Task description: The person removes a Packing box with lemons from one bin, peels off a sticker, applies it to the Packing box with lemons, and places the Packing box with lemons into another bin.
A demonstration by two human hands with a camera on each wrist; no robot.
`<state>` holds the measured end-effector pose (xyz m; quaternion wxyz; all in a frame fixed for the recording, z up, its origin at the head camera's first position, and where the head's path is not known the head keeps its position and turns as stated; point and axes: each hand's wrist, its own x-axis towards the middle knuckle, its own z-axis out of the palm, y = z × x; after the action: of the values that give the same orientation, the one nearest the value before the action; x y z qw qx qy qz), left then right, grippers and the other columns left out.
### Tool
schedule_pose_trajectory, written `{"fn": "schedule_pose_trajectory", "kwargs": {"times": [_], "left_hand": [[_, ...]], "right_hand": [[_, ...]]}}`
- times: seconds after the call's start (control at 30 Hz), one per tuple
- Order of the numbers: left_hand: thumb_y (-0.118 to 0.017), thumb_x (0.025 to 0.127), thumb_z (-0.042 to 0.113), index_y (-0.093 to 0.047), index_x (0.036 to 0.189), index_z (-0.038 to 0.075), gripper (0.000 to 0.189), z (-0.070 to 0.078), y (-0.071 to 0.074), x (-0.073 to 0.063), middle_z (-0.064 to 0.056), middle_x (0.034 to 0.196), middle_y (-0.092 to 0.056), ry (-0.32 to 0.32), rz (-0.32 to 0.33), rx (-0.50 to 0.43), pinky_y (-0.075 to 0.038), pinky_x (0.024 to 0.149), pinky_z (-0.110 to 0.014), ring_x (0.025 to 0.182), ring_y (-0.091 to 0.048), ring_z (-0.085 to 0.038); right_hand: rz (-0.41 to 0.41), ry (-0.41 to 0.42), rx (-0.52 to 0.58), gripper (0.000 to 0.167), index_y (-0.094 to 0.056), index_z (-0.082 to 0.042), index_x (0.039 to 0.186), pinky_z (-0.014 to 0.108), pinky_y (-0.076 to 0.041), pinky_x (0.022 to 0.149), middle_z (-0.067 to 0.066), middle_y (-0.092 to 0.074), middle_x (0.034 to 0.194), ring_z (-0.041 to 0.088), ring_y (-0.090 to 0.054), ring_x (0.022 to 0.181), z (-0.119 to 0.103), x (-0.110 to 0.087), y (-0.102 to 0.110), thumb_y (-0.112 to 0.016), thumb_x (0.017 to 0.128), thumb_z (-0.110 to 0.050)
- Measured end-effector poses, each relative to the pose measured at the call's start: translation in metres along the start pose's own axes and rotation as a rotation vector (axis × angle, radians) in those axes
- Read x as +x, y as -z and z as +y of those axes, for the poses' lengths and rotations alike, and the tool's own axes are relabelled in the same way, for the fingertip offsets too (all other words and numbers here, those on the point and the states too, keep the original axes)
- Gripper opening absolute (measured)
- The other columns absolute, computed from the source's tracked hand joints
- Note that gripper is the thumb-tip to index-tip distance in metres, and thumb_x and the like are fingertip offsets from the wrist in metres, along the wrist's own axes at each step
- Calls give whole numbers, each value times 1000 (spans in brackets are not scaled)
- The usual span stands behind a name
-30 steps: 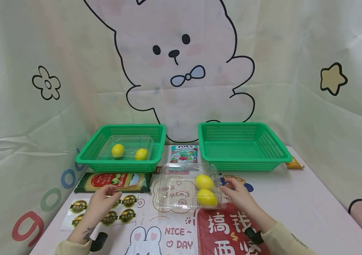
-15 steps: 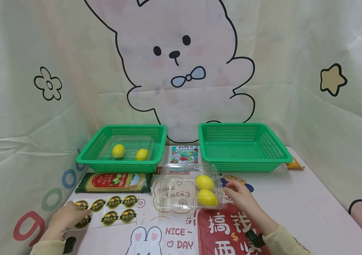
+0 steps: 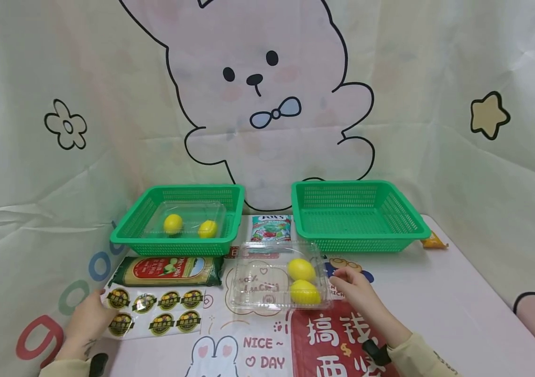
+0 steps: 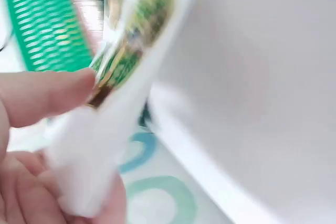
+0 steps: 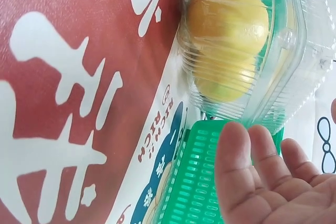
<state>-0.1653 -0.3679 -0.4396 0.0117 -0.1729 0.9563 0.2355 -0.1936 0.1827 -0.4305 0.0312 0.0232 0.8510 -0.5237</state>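
At the table's left, my left hand [image 3: 89, 319] pinches the left edge of a white sticker sheet [image 3: 144, 330] with round black-and-gold fruit stickers. The left wrist view shows the sheet [image 4: 131, 61] bent and blurred between thumb and fingers. One sticker position in the lower row is blank. A clear plastic clamshell box [image 3: 260, 275], lid closed, sits mid-table with two yellow lemons [image 3: 302, 269] at its right end. Beside that end, my right hand [image 3: 354, 288] rests with relaxed fingers, holding nothing. In the right wrist view its fingertips [image 5: 233, 140] lie close to the box.
A green basket [image 3: 177, 247] at back left holds another clear box [image 3: 192, 209] with two lemons. A second green basket [image 3: 361, 243] stands back right. Between them lies a FOX'S candy bag [image 3: 271, 229]. A pasta pack [image 3: 168, 270] lies behind the sheet; an orange packet [image 3: 434, 241] sits far right.
My left hand has moved left and down from above the pasta pack to the sticker sheet and taken its left edge, raising it slightly. The right hand stays beside the box.
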Motion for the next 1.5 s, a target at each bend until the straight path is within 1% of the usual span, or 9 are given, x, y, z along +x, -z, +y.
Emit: {"fn": "schedule_pose_trajectory", "kwargs": {"times": [0.13, 0.3, 0.5, 0.67, 0.8, 0.97, 1.17, 1.33, 1.5], "left_hand": [[-60, 83, 20, -45, 120, -18, 55, 18, 16, -11, -34, 103, -56, -29, 40, -173, -49, 60, -34, 82, -58, -33], [-61, 87, 25, -53, 119, -10, 47, 67, 30, -42, -19, 95, -62, -35, 165, -386, -47, 55, -21, 69, -56, -7], [-65, 85, 13, -61, 108, -1, 28, 129, 29, -77, 12, 75, -63, -165, 295, -642, -51, 52, -22, 63, -57, -2], [-68, 81, 2, -64, 101, 2, 20, 170, 14, -102, 10, 78, -61, -258, 320, -743, -53, 56, -21, 69, -58, -4], [-67, 76, -8, -64, 96, 1, 22, 194, -8, -120, -4, 83, -64, -418, 308, -796, -54, 56, -21, 70, -60, -6], [-68, 71, -14, -65, 94, 4, 30, 212, -35, -137, -6, 83, -65, -736, 285, -820, -55, 55, -20, 69, -60, -5], [-67, 74, -12, -63, 103, 6, 34, 220, -54, -146, -6, 89, -64, -1080, 156, -753, -56, 61, -21, 78, -62, -8], [-65, 78, -10, -63, 104, 6, 31, 222, -57, -145, -3, 94, -65, -1155, 97, -703, -56, 70, -21, 85, -62, -10], [-68, 77, -7, -65, 102, 11, 30, 221, -54, -144, 2, 94, -66, -1087, 105, -701, -55, 72, -23, 86, -62, -9]], "right_hand": [[32, 13, 11, 33, -51, 1, 116, 38, -54, 72, 17, -58, 108, 26, -55, 95, -3, 1, 2, -54, 93, -22], [151, 84, 19, 32, -48, -1, 118, 30, -52, 74, 15, -54, 112, 23, -53, 97, -14, -2, 8, -51, 95, -23], [301, 340, 103, 22, -50, -1, 113, 14, -46, 74, 6, -55, 107, 6, -51, 91, -46, -17, 3, -52, 93, -12], [133, 552, 231, 13, -55, 4, 102, 16, -49, 75, 5, -58, 96, 4, -55, 85, -70, -35, -19, -55, 88, 2], [-164, 531, 282, 11, -58, 3, 96, 21, -52, 73, 12, -61, 93, 8, -58, 82, -83, -49, -40, -57, 89, -5], [-415, 439, 332, 21, -58, 5, 100, 22, -52, 68, 22, -60, 96, 7, -58, 76, -93, -61, -65, -58, 90, -12], [-435, 379, 387, 23, -58, 2, 101, 24, -53, 68, 22, -59, 97, 8, -57, 79, -99, -69, -80, -60, 90, -17], [-374, 415, 338, 17, -61, 1, 95, 23, -53, 67, 19, -59, 91, 7, -56, 76, -97, -71, -84, -61, 89, -15], [-360, 414, 342, 15, -63, 3, 92, 21, -52, 64, 18, -60, 87, 5, -55, 71, -94, -70, -84, -60, 89, -11]]}}
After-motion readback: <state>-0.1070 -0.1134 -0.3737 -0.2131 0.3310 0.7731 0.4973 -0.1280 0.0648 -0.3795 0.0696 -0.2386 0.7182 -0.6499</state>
